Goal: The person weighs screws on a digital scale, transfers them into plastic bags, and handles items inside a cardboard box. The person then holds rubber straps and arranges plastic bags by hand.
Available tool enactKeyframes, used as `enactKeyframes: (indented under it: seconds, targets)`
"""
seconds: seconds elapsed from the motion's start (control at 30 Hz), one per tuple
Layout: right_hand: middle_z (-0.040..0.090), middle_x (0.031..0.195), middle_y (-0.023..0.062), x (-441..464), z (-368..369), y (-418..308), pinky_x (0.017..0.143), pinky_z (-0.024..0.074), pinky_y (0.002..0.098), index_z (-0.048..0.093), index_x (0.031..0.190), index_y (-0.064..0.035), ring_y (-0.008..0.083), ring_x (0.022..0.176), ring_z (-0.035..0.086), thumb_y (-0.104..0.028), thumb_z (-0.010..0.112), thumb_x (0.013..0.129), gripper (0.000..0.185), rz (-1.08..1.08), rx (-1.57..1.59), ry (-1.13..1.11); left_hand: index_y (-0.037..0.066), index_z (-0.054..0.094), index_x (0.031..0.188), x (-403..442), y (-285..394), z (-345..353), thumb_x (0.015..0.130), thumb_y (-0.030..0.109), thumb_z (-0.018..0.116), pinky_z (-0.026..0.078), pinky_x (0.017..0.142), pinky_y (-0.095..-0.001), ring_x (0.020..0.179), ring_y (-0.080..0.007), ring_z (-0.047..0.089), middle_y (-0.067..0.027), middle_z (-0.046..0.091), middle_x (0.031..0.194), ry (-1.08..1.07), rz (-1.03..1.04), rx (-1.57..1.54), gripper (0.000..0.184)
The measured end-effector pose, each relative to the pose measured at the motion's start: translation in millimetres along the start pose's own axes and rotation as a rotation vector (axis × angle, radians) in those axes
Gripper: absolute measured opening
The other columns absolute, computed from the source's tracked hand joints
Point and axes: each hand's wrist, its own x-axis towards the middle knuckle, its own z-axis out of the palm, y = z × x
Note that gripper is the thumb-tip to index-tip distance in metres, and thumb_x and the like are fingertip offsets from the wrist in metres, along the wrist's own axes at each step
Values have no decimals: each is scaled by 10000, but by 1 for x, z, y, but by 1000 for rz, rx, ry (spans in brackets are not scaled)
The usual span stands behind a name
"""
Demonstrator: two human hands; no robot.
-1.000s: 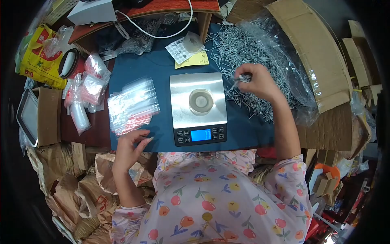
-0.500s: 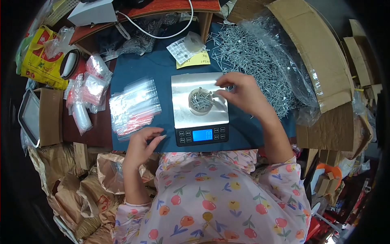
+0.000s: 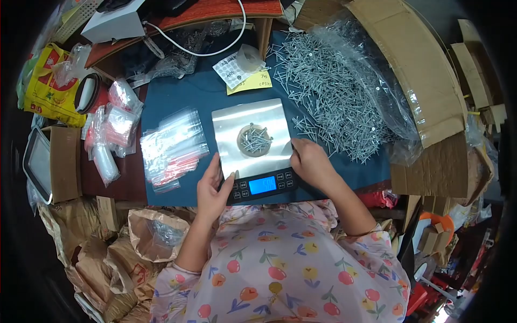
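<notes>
Both hands have come in to the scale point(image 3: 223, 119) since the last frame, right hand point(image 3: 312, 161) down to its right edge, left hand point(image 3: 211, 192) to its front-left corner; the scale now sits slightly turned. Hands apart, one per side, clamped on the scale: left thumb on top at the corner, right fingers curled at the edge, undersides hidden. Scale is by the table's point(image 3: 207, 86) front edge, near the middle. Cup point(image 3: 242, 133) stands on its plate, with screws point(image 3: 256, 141) inside, some poking past the rim. Display point(image 3: 263, 185) lit, digits too blurred to read. Progress, as judged: loading the cup looks done; screws not bagged yet. Bags point(image 3: 175, 141) lie flat toward the table's left edge, seemingly unfilled. Big pile point(image 3: 339, 102) of loose screws remains toward the far right corner. Note point(image 3: 259, 81) near the far edge.
</notes>
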Motion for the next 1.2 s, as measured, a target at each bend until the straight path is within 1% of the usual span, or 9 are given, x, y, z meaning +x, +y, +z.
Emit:
enactKeyframes:
  seconds: [0.27, 0.37, 0.47, 0.57, 0.73, 0.87, 0.97, 1.07, 1.2]
  targets:
    - [605, 860, 233, 10, 1, 12, 705, 487, 491, 575, 854, 3, 391, 770, 610, -107, 524, 807, 129, -28, 30, -140, -103, 261, 1401, -7, 3, -4, 874, -76, 538, 309, 1071, -322, 1301, -238, 395, -228, 386, 1407, 41, -23, -45, 597]
    - [624, 889, 212, 18, -35, 7, 707, 495, 478, 593, 850, -16, 346, 809, 627, -173, 583, 823, 160, 125, 99, -89, -97, 286, 1393, -7, 4, -10, 885, -59, 535, 323, 1069, -328, 1298, -248, 405, -233, 394, 1400, 46, -51, -39, 567]
    - [621, 879, 176, 33, -33, 23, 699, 507, 442, 597, 875, -24, 320, 828, 626, -245, 671, 794, 246, 189, -60, 148, -80, 329, 1380, -7, 2, -18, 901, -33, 527, 334, 1067, -337, 1296, -262, 413, -230, 402, 1395, 79, -61, -6, 521]
    - [603, 864, 142, 42, -9, 33, 687, 510, 419, 593, 891, -40, 310, 829, 619, -278, 726, 756, 305, 55, -333, 280, -64, 365, 1367, -6, -1, -25, 913, -11, 521, 332, 1069, -341, 1299, -271, 413, -217, 411, 1394, 90, 43, 7, 483]
    - [591, 863, 144, 42, 4, 30, 680, 508, 422, 593, 896, -44, 331, 805, 614, -150, 708, 739, 222, 11, -261, 210, -29, 435, 1337, -5, 0, -35, 911, -11, 516, 360, 1045, -330, 1268, -239, 456, -173, 486, 1347, 205, 115, 150, 435]
    - [640, 840, 162, 40, -10, 49, 664, 504, 391, 638, 883, -14, 305, 755, 635, -110, 699, 748, 177, -38, -78, 231, 9, 571, 1223, -1, -3, -56, 893, -21, 529, 401, 1011, -350, 1224, -264, 509, -170, 571, 1261, 241, 245, 537, 334]
    - [654, 773, 156, 36, -34, 43, 617, 497, 355, 654, 904, 4, 260, 678, 641, -103, 713, 755, 192, 98, 100, 195, 46, 604, 1189, 10, -4, -63, 878, -14, 555, 375, 1031, -416, 1227, -330, 501, -169, 565, 1265, 249, 422, 937, 321]
    - [651, 706, 155, 34, -44, 44, 579, 484, 317, 665, 930, 18, 201, 594, 615, -96, 720, 764, 208, 205, 140, 180, 57, 642, 1105, 21, -9, -59, 844, -17, 586, 337, 1044, -485, 1227, -345, 490, -149, 595, 1220, 302, 433, 1381, 276]
    - [654, 698, 142, 33, -43, 58, 590, 489, 313, 679, 972, -7, 202, 587, 613, -115, 713, 776, 226, 159, 154, 237, 44, 650, 995, 25, -8, -71, 811, -24, 606, 306, 1055, -519, 1177, -310, 542, -136, 657, 1079, 252, 481, 1228, 201]
